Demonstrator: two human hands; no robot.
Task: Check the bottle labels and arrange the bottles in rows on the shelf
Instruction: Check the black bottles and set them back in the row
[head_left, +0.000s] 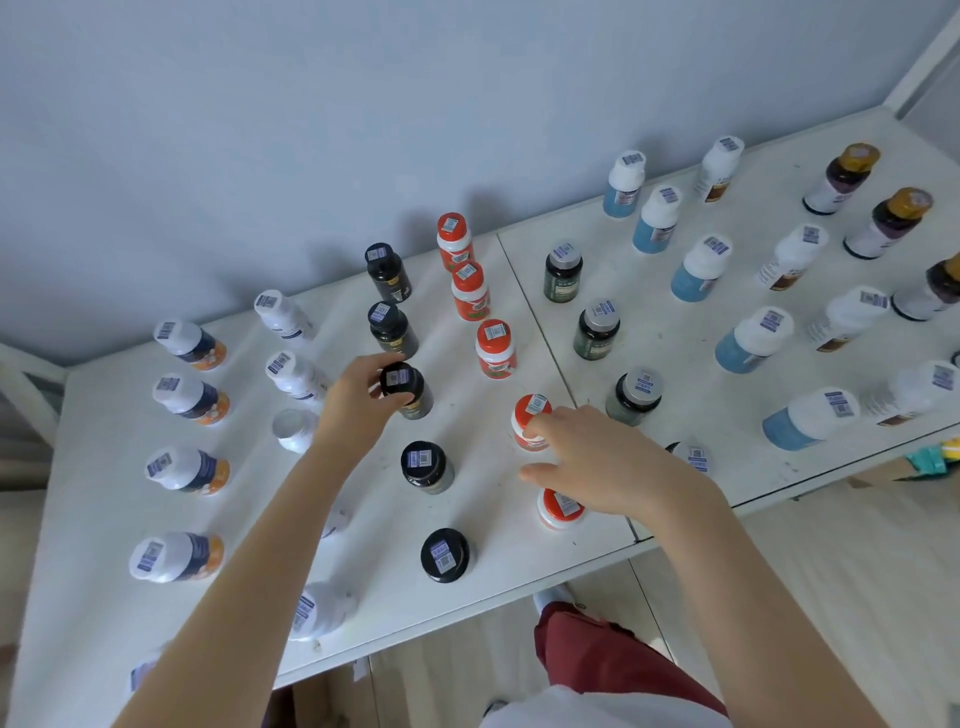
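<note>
Two bare forearms are stretched from the near edge over the white shelf. A black-capped bottle, third from the back in its row on the left panel, is pinched at the cap by the left hand, fingers and thumb curled round it. The right hand is laid against a red-capped bottle just left of the seam between the panels. Its fingers are curled on the cap and the thumb is stretched out just in front; whether the bottle is actually clasped cannot be told. Every bottle is capped and stickered with a barcode, so contents are hidden. Orange-labelled bottles are lined along the left edge. Grey-capped dark bottles and blue bottles are set on the right panel, gold-capped bottles toward its far right corner. Several white bottles are partly covered by the left forearm. Red trousers are seen below the near edge.
</note>
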